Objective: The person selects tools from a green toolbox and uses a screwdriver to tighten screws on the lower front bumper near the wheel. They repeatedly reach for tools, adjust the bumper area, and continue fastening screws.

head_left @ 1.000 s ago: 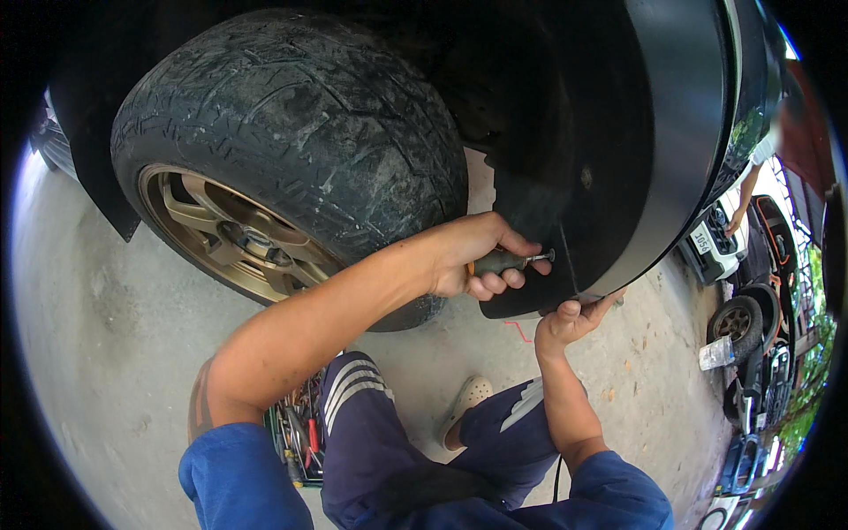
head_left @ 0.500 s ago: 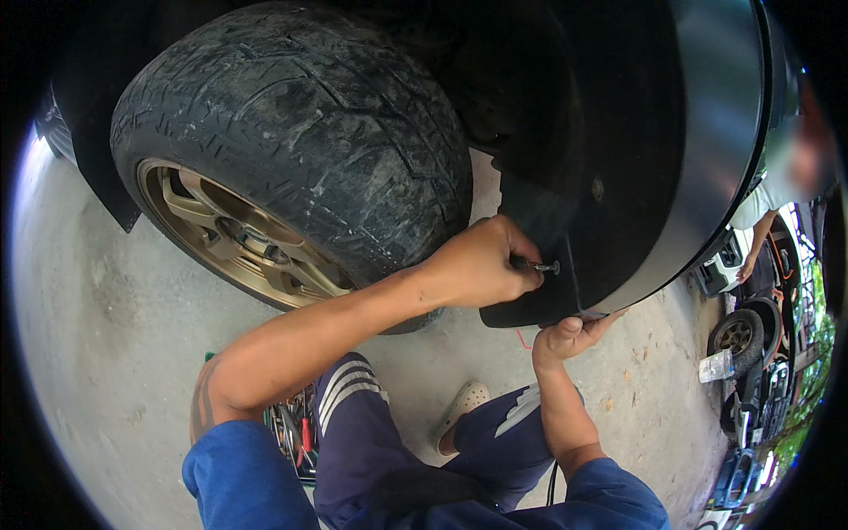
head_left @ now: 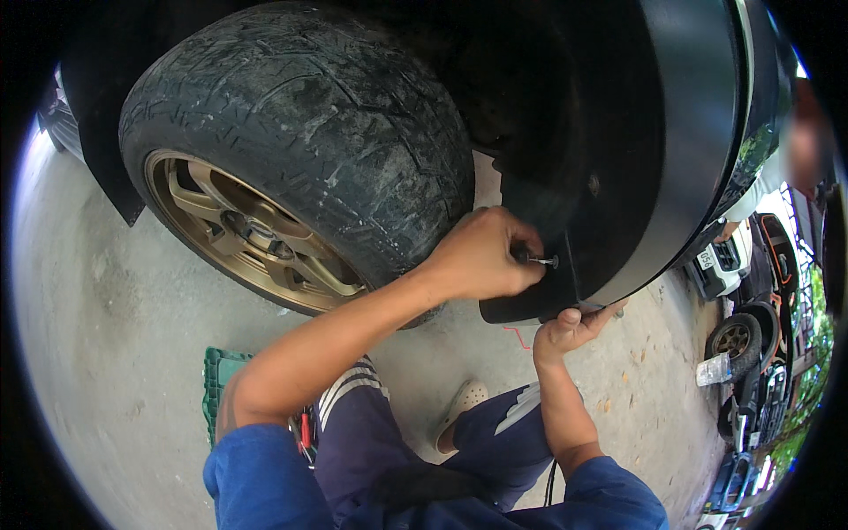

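Screw (head_left: 549, 261) is held at the black flap (head_left: 530, 305) behind the tire (head_left: 300, 150), pinched by the left hand (head_left: 481, 256) fingers, which were closed on a tool before. The flap's bottom edge is gripped by the right hand (head_left: 565, 327)

You face a rough, cracked rubber tyre (head_left: 300, 132), a satin bronze metal wheel (head_left: 247, 234), glossy black bodywork (head_left: 698, 132) and a matt plastic mudflap (head_left: 530, 291).

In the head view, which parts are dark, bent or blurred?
Head view: the wheel arch lies in deep shadow; the tyre and fender edge bend near the rim; the concrete floor is brightly lit; the left hand is sharp; far right is blurred.
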Tool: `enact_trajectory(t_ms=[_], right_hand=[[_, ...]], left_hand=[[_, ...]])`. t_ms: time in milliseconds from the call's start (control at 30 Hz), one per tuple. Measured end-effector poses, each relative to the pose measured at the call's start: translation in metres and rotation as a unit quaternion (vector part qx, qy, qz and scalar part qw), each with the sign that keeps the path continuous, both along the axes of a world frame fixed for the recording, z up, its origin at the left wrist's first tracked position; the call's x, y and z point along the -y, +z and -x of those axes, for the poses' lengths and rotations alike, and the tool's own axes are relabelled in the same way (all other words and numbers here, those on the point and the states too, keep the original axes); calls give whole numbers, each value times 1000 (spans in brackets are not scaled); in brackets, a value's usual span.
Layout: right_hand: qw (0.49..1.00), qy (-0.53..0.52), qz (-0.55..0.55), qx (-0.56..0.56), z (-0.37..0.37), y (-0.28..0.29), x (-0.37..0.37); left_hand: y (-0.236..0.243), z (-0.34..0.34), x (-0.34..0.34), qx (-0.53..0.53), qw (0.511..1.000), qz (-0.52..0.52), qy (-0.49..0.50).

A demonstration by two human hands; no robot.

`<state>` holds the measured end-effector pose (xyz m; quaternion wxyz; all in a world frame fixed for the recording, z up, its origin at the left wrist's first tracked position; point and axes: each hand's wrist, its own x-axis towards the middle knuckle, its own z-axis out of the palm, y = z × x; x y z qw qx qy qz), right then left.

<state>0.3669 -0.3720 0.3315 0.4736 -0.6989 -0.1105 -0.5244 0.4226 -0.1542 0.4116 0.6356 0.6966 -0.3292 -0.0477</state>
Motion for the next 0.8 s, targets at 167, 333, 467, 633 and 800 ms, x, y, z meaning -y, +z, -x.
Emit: enact_trajectory(t_ms=[167, 333, 467, 633, 800], right_hand=[[1000, 1, -4, 2, -1, 1, -1], [1000, 0, 2, 5, -1, -3, 0], [1000, 5, -9, 13, -2, -7, 2], [1000, 11, 3, 24, -3, -6, 1], [1000, 10, 13, 14, -1, -3, 1]], left_hand=[[24, -8, -10, -483, 851, 44, -201], [36, -14, -13, -432, 881, -30, -189], [23, -6, -3, -190, 977, -45, -90], [2, 4, 5, 40, 999, -24, 21], [-13, 6, 6, 252, 963, -22, 97]])
